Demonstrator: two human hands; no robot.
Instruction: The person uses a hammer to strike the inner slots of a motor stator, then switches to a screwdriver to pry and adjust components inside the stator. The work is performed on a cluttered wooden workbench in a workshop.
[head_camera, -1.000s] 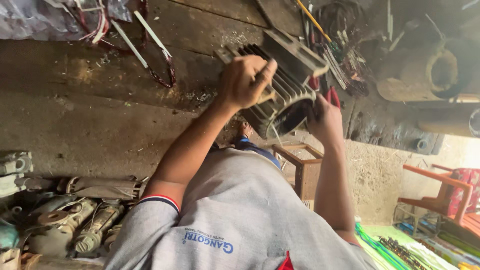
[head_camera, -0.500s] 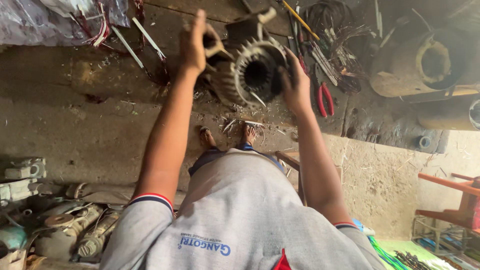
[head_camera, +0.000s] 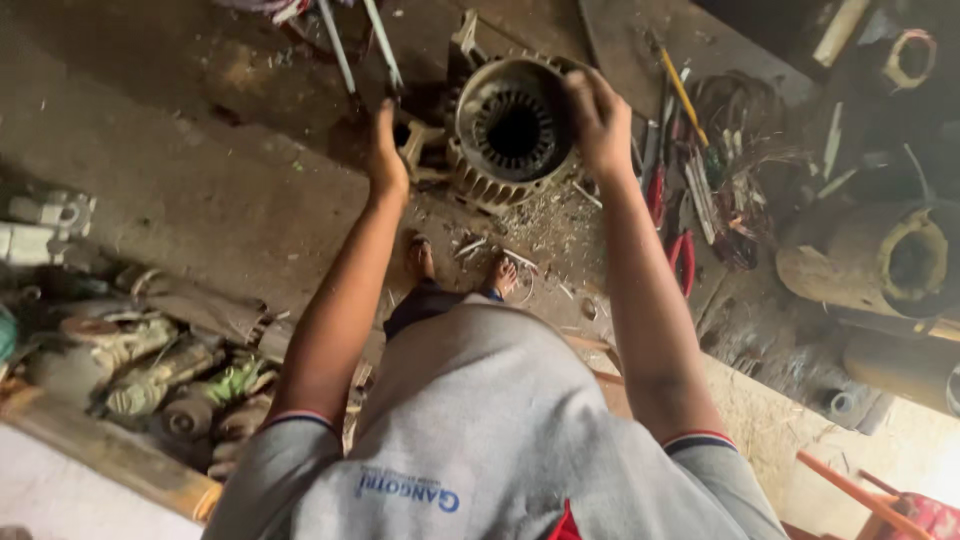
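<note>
Motor housing (head_camera: 512, 130): standing on the dirty floor (head_camera: 200, 200) beyond the person's feet (head_camera: 420, 258), open end facing up, far rim partly lost in shadow.
Right hand (head_camera: 598, 122): reaching forward, arm straight, fingers curling over the housing's right rim, fingertips hidden.
Left hand (head_camera: 385, 160): reaching out, gripping the housing's left mounting foot.
Pliers (head_camera: 685, 262): lying right, red handles showing, jaws unclear.
</note>
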